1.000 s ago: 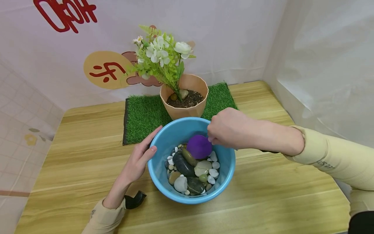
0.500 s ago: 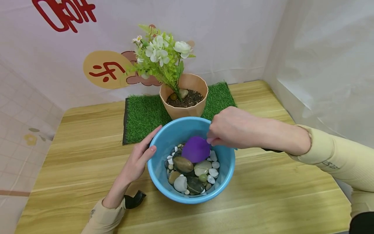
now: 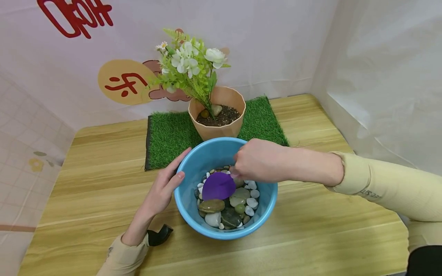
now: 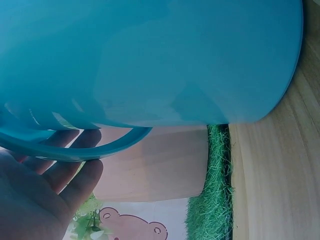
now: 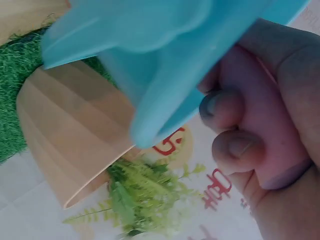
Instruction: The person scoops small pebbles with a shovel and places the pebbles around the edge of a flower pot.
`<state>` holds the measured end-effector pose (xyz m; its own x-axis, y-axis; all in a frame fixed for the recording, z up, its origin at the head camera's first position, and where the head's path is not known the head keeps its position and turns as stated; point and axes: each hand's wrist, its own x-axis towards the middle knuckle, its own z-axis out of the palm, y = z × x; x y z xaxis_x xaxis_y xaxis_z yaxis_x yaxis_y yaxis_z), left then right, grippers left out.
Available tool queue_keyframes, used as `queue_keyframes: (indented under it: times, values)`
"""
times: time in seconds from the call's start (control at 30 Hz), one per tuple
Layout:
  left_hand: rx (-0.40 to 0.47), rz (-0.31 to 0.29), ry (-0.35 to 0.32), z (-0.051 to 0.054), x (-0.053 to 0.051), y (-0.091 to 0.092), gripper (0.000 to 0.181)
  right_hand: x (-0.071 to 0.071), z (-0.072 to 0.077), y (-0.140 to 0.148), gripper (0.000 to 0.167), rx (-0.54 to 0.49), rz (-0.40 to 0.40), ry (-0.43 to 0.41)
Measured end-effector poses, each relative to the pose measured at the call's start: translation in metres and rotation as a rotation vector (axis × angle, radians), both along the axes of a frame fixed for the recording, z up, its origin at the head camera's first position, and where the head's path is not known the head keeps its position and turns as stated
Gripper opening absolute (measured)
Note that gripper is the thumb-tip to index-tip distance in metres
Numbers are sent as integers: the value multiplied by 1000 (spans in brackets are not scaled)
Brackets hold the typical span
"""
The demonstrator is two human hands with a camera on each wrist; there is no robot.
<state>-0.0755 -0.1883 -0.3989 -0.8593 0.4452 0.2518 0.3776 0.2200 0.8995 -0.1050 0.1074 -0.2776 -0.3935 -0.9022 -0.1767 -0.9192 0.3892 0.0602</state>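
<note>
My right hand [image 3: 259,160] grips the pink handle [image 5: 265,110] of a small shovel. Its purple blade [image 3: 218,186] lies among the stones in a round blue basin [image 3: 193,226]. On the left, my left hand [image 3: 165,188] holds the basin's rim, thumb over the edge and fingers along the outer side; the left wrist view shows those fingers [image 4: 82,182] around the rim. An olive-brown stone [image 3: 211,206] sits against the blade's near edge. A dark stone [image 3: 230,217], a pale flat stone [image 3: 239,196] and several small white pebbles [image 3: 253,193] surround it. The blade covers stones beneath.
Behind the basin, a peach flowerpot [image 3: 217,132] with soil and white flowers [image 3: 186,59] stands on a green turf mat [image 3: 172,134]. A wooden table [image 3: 310,226] lies under everything. A black strap piece [image 3: 160,235] is at my left wrist.
My right hand has moved the shovel blade left and nearer through the stones. The olive-brown stone has shifted left and nearer, and the long black stone is now mostly covered. My left hand stays put.
</note>
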Motion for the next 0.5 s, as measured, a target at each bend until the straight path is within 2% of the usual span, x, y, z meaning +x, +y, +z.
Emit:
queue_keyframes:
  times: [0.13, 0.3, 0.5]
  values:
    - [4, 0, -2, -1, 0, 0, 57, -6, 1, 5, 11, -2, 19, -31]
    - [1, 1, -1, -1, 0, 0, 57, -9, 6, 10, 14, -12, 39, -62]
    - [-4, 1, -8, 0, 0, 0, 58, -11, 4, 10, 12, -64, 117, -102]
